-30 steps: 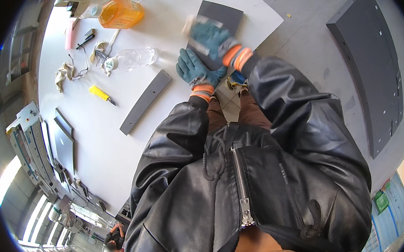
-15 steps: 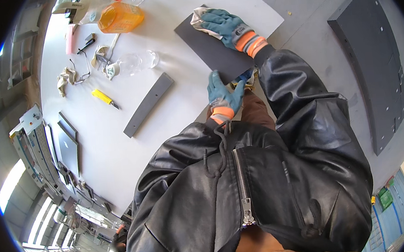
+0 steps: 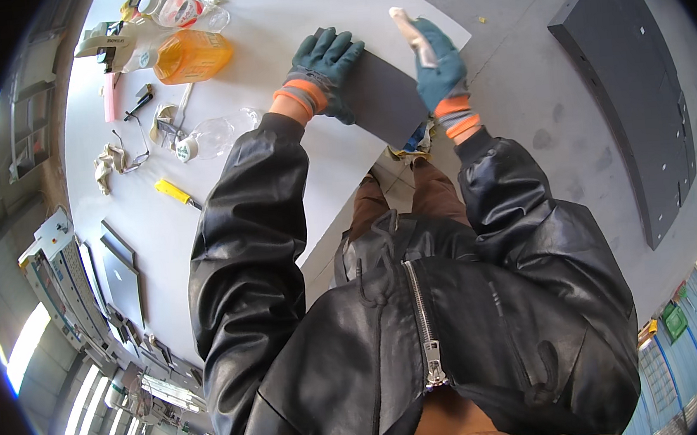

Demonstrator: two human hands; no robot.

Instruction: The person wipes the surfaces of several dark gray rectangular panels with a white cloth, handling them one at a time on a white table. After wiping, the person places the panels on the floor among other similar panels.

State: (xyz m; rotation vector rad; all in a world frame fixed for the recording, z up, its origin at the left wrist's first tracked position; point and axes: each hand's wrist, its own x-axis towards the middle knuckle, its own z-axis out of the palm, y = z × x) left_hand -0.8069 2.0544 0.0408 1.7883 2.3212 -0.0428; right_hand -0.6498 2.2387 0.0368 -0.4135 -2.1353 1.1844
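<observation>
White tabletop (image 3: 273, 17), dark panel (image 3: 387, 94) at its edge, grey floor (image 3: 521, 103), bright windows (image 3: 28, 348)

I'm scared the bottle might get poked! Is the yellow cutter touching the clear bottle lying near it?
Apart. The head view shows a strip of white tabletop between the yellow cutter and the clear bottle.

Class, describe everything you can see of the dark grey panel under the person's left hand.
The dark grey panel is flat and roughly rectangular, with a smooth, matt, plain visible face; whether it is coated board or metal cannot be told. It lies slantwise on the white table, its near end by the table's edge. The gloved left hand rests spread over its far left part, hiding some of it. The right hand is close to its right side; contact is unclear.
</observation>
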